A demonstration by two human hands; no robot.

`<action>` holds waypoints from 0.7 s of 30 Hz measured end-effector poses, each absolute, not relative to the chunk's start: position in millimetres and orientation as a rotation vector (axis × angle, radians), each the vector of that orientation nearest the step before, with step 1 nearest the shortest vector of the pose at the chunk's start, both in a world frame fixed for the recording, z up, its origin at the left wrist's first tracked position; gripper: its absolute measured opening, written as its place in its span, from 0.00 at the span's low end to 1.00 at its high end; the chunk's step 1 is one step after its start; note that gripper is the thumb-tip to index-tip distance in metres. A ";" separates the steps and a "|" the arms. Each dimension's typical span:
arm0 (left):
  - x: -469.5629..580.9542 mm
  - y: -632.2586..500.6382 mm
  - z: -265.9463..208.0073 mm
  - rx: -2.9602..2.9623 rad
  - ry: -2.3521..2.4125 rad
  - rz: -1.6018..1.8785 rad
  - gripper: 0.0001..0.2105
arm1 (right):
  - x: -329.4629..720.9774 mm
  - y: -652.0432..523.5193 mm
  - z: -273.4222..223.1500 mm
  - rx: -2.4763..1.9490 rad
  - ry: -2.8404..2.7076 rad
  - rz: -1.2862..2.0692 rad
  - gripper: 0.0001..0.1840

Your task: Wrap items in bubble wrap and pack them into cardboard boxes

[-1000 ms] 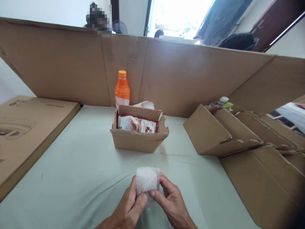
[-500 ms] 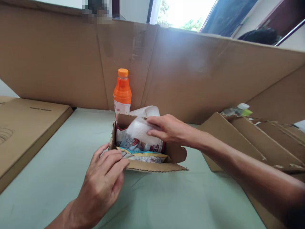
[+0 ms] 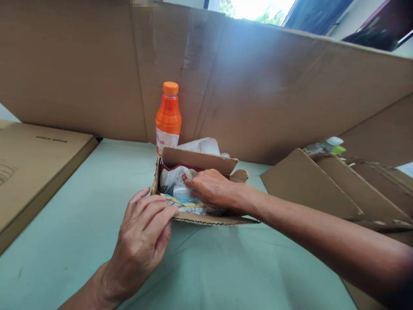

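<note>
A small cardboard box (image 3: 200, 157) stands with its flaps up in the middle of the table. Inside it are a white and red printed packet (image 3: 171, 177) and a flatter packet with a yellow and blue edge (image 3: 196, 209). My left hand (image 3: 145, 228) holds the box's near left corner, its fingers bent over the edge. Down inside the box, my right hand (image 3: 211, 187) has its fingers curled on a piece of clear bubble wrap (image 3: 184, 192) between the two packets. Its fingertips are partly hidden.
An orange bottle (image 3: 168, 118) and rolled white bubble wrap (image 3: 206, 146) stand behind the box. A flat carton (image 3: 48, 146) lies at left. At right is a divided cardboard box (image 3: 309, 185) with bottles in it. A tall cardboard wall (image 3: 258, 94) closes the back.
My right hand has pushed the bubble wrap down from the box's top into the space between the packets. My left hand stays on the corner. The view has tilted down slightly.
</note>
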State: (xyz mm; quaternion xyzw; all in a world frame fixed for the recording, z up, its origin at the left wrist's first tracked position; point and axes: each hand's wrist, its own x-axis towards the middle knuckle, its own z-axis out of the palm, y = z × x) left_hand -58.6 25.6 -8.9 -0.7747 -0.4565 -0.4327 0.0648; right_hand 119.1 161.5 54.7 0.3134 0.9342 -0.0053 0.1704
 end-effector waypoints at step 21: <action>-56.6 11.1 -23.1 -1.832 -1.612 -1.644 0.30 | 145.4 154.2 68.4 1.066 2.608 0.046 0.22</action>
